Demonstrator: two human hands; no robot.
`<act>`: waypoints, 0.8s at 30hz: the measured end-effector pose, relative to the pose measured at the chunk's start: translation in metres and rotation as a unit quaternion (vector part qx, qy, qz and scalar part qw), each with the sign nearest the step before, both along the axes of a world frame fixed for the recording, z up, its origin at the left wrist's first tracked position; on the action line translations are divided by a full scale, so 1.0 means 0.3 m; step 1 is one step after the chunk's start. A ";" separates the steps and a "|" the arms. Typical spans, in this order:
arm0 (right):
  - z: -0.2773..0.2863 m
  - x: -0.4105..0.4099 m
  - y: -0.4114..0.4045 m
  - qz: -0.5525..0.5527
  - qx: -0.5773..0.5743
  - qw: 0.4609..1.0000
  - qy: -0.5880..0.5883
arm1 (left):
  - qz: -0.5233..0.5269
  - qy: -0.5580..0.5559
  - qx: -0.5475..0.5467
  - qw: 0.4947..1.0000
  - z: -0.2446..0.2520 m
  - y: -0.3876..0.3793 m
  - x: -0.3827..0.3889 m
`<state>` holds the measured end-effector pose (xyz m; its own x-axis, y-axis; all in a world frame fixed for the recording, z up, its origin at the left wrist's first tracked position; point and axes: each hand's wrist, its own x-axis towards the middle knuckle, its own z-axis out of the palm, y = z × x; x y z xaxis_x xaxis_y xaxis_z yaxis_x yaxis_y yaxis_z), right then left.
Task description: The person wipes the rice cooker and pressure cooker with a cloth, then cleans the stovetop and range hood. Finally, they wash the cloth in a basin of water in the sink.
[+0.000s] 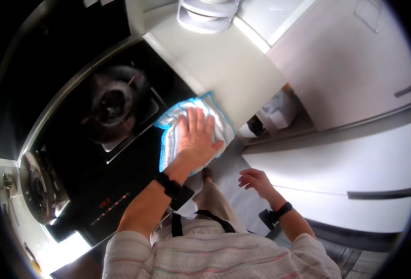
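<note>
My left hand lies flat, palm down, on a white cloth with blue edging. The cloth is spread over the right edge of a black glass cooktop and onto the pale countertop beside it. Its lower corner hangs by the counter's front edge. My right hand hangs in the air over the floor, fingers loosely curled, with nothing in it. Both wrists wear black straps with small devices.
A dark round burner sits on the cooktop, and a metal round object stands at its far left. A white tiered rack is on the counter. An open shelf with bags and white drawers are to the right.
</note>
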<state>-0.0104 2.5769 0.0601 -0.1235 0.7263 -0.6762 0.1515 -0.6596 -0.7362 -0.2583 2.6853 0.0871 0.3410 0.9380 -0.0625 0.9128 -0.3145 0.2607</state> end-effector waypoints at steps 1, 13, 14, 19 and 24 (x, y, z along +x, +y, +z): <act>-0.005 0.050 0.055 0.002 0.003 1.000 -0.008 | 0.010 0.011 -0.012 1.000 0.002 0.048 0.027; 0.082 0.189 0.519 0.152 0.017 0.988 -0.001 | 0.139 0.002 0.003 0.990 -0.039 0.143 0.111; 0.100 0.164 0.534 0.166 0.015 0.986 0.001 | 0.166 0.009 -0.004 0.986 -0.028 0.080 0.085; 0.089 0.044 0.623 0.238 0.024 0.971 0.028 | 0.212 -0.033 0.010 0.977 -0.035 -0.245 -0.103; 0.126 -0.049 0.640 0.321 0.078 0.943 0.028 | 0.383 0.056 -0.023 0.922 -0.040 -0.584 -0.435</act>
